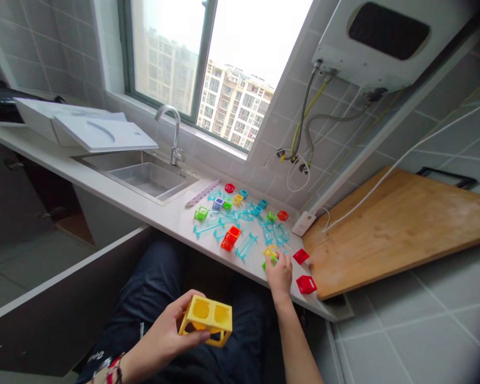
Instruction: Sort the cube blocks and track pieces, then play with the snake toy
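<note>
**Yellow 2-cell block (pixel 207 318) in L hand (pixel 171 326); R hand (pixel 280 273) at small pcs on counter edge**

Yellow 2-cell block: opaque, bright yellow plastic, approx. twice as long as wide. Top face = 2 round recesses side by side w/ a seam line between; sides are open frame, thin struts, gaps below. Held above the lap, nr bottom ctr of view, well apart from the counter (pixel 176 216). L hand closed on it: thumb along the near side, fingers behind.

R hand at counter's front edge, fingers curled over a small yellow piece (pixel 270 250) and a green piece (pixel 266 265), the two right next to each other. Can't tell if it's gripping either or just touching.

Hidden/unclear: underside + far side of the block not visible; L fingers partly behind it. Green piece mostly covered by R hand, so its shape is n/a. Can't tell if the block is 1 pc or 2 cubes joined. Clear teal parts (pixel 246 245) overlap mid-counter, hard to count. Small print on trousers (pixel 152 277) unreadable. R forearm cut by bottom edge, wall heater (pixel 344 58) cut by top. Window (pixel 240 48) blown out up top.
</note>
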{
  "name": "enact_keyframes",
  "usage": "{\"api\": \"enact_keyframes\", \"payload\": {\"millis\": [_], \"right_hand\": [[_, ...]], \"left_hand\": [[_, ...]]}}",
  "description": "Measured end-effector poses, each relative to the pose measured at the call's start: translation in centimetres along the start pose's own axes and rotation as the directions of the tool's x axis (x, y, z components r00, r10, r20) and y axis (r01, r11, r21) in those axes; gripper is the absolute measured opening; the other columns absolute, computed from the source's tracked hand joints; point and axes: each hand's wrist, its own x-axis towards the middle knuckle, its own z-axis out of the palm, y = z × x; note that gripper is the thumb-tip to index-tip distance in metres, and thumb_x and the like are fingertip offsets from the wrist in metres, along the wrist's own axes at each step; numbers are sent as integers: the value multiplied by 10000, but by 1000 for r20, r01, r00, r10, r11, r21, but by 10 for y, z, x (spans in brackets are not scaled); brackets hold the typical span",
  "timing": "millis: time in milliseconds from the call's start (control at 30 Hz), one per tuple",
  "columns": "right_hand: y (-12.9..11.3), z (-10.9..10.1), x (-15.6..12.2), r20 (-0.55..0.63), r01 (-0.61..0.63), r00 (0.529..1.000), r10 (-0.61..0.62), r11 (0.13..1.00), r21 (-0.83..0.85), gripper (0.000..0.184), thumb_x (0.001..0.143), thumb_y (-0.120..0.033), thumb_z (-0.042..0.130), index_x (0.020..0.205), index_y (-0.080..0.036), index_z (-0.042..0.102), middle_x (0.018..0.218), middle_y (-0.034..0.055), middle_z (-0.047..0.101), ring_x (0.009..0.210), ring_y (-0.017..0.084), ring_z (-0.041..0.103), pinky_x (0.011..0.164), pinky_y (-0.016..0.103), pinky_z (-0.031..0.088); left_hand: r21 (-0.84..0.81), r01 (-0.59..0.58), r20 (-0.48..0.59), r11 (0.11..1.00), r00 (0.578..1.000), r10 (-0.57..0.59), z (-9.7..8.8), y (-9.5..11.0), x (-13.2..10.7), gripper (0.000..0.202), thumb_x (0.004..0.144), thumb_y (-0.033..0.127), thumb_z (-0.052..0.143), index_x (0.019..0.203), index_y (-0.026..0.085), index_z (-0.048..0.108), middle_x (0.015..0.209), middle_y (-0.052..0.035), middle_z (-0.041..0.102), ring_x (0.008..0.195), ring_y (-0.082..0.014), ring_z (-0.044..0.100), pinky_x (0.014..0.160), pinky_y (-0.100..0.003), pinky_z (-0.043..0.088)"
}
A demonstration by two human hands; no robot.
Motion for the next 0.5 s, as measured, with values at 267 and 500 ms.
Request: {"api": "enact_keyframes", "payload": {"millis": [267, 500], "right_hand": [[-5, 3, 17, 286, -48, 952, 108, 977, -209, 422, 939, -341, 462, 1291, -194, 644, 1129, 133, 708, 1036, 308, 607, 893, 385, 439], [-10, 15, 27, 338, 48, 941, 16, 982, -182, 411, 934, -235, 444, 1288, -224, 653, 1173, 130, 689, 1060, 285, 626, 878, 367, 449]], "left_hand": [[-29, -18, 32, 999, 999, 19, -3, -3, 5, 424, 786, 385, 806, 1096, 217, 568, 931, 8, 628, 849, -163, 585, 765, -252, 477], [-72, 20, 20, 997, 1000, -19, -2, -10, 3, 450, 772, 374, 819, 1112, 228, 563, 955, 1, 644, 894, -194, 616, 812, -295, 503]]}}
